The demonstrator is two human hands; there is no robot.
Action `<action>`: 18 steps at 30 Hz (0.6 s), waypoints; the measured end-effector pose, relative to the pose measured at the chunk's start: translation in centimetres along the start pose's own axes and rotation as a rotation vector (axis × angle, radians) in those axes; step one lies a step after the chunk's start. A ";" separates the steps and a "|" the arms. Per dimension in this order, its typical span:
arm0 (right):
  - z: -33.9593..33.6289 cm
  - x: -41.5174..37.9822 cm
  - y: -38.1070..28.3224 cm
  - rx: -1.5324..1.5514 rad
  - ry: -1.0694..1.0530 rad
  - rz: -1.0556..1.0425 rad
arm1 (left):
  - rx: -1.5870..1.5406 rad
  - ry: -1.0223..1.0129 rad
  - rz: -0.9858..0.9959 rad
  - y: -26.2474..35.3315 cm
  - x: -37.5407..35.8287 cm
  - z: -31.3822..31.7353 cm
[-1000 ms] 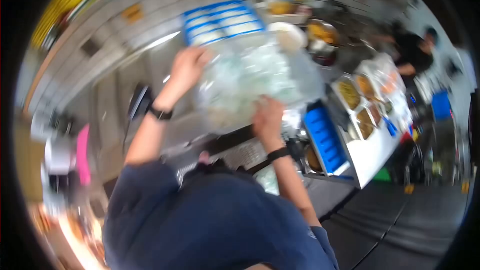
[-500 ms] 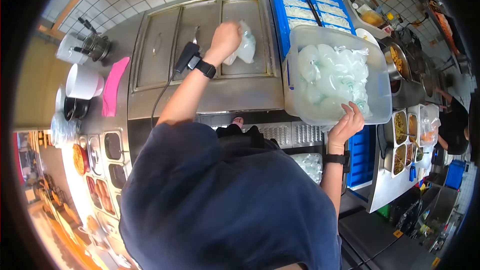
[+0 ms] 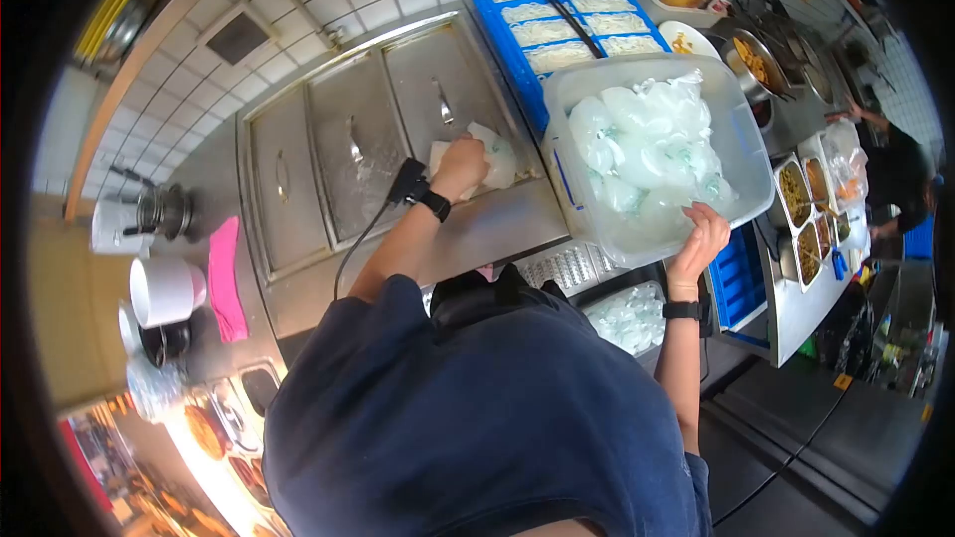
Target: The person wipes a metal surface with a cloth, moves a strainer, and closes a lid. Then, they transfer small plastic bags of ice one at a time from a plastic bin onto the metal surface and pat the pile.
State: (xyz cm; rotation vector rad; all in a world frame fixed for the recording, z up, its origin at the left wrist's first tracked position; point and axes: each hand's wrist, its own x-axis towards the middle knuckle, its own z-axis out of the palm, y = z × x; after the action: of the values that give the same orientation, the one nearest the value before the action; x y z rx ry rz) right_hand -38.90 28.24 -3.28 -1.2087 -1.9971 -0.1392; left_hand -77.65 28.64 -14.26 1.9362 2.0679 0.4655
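My left hand [image 3: 461, 167] is closed on a clear plastic bag [image 3: 500, 157] with pale contents, over the front of the right-hand steel lid [image 3: 423, 70]. Parts of the bag show on both sides of the fist. A large translucent tub [image 3: 751, 139] stands to the right, holding several pale, filled plastic bags [image 3: 652, 139]. My right hand [image 3: 701, 241] grips the tub's near right rim, its fingertips over the inside edge. The thumb is hidden.
Behind the tub is a blue tray [image 3: 484, 0] of white noodles with black chopsticks. A pink cloth [image 3: 227, 283] and white container [image 3: 159, 290] lie left. Food pans [image 3: 796, 194] stand right; another person [image 3: 895, 174] is at far right.
The view has tilted and shifted. My left hand has moved with the bag towards the front edge of the steel lids. My right hand stays at the tub's rim.
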 end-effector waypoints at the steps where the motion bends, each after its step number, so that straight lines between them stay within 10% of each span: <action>1: -0.1 0.0 0.1 -0.002 0.006 0.006 | -0.018 0.016 0.022 1.2 0.2 -1.6; 6: 0.4 -0.2 0.7 0.022 0.058 0.046 | -0.227 0.574 0.272 9.6 5.3 -11.3; 18: 2.3 -1.7 3.3 0.150 0.231 -0.037 | 0.002 -0.340 0.725 27.7 6.8 -5.3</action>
State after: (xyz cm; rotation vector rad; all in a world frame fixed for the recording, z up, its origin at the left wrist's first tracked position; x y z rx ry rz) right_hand -37.20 29.89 -6.94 -1.0132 -1.7951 -0.1379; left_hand -55.02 36.71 2.04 2.5189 1.1255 0.2371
